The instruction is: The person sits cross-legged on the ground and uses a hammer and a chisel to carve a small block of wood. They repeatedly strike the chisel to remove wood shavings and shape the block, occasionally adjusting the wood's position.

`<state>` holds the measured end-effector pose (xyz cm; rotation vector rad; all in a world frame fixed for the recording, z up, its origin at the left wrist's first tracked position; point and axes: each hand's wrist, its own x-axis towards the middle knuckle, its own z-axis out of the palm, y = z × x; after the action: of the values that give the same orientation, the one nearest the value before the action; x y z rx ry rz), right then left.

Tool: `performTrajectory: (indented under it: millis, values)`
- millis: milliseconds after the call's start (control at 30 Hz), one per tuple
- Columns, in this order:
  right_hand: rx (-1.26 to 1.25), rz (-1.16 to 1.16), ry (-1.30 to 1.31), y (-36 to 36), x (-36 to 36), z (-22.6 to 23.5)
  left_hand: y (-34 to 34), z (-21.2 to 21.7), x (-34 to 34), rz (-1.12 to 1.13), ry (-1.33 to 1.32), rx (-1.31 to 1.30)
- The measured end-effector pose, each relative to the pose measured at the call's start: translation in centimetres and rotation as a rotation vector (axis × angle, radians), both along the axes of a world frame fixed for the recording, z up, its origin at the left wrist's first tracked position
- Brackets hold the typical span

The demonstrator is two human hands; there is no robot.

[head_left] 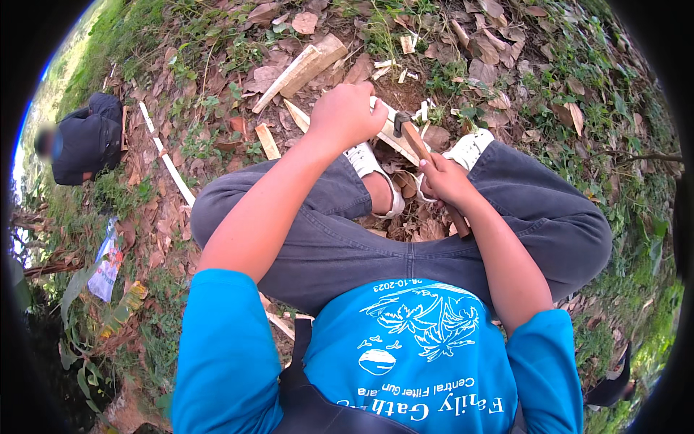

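Note:
My left hand (343,116) is closed round the upper end of a pale strip of wood (388,129), which slants down to the right between my feet. My right hand (447,181) grips the brown wooden handle (414,139) of a tool with a small dark metal head (400,123). That head rests on or just over the pale strip; I cannot tell whether it touches. The tool's exact kind is unclear, since its edge is hidden. The handle's lower end reaches toward my right thigh.
My white shoes (470,148) flank the work. Split wood (314,65), a pointed piece (296,116) and pale chips (383,69) lie ahead among dry leaves. At left are a long pale strip (166,155), a dark backpack (90,137) and a plastic bag (108,264).

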<state>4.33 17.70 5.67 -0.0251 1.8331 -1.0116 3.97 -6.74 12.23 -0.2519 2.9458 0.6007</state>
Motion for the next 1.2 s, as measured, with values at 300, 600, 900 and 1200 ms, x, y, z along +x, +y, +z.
performTrajectory:
  millis: [300, 600, 900, 1200]
  values:
    - [0.044, -0.008, 0.120, 0.6, 0.0, -1.1, -1.6, -2.2, -2.5, -0.175, 0.266, 0.189]
    - [0.042, 0.062, 0.057, 0.2, 0.0, -0.5, -11.7, -6.9, -3.7, 0.518, -0.025, 0.539]
    - [0.119, 0.118, -0.183, -0.9, 0.2, 0.1, -16.0, -11.0, -1.7, 0.838, -0.111, 0.535]
    - [0.073, 0.033, -0.021, -0.8, -0.4, 0.2, 0.6, -0.9, -4.4, -0.430, 0.201, 0.238]
